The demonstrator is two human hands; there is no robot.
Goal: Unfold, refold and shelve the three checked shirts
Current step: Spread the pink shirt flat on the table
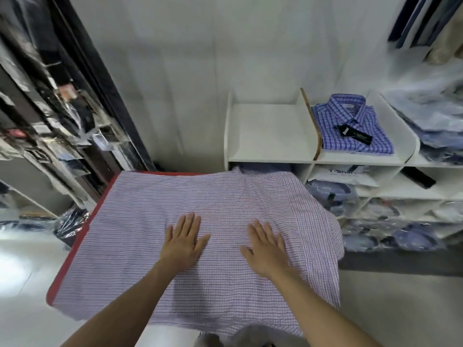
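A pale lilac checked shirt (140, 221) lies spread flat, back side up, over a red-edged table (75, 249). My left hand (184, 240) and my right hand (266, 247) rest palm down on its middle, fingers spread, side by side and holding nothing. A sleeve or side of the shirt hangs over the table's right edge. A folded blue checked shirt (350, 126) with a black tag lies in the top middle compartment of the white shelf unit (270, 159).
The top left shelf compartment (270, 128) holds nothing. Bagged shirts (431, 121) fill the right compartment and the lower ones. A dark rack of packaged goods (50, 108) stands on the left. Dark garments (416, 18) hang top right.
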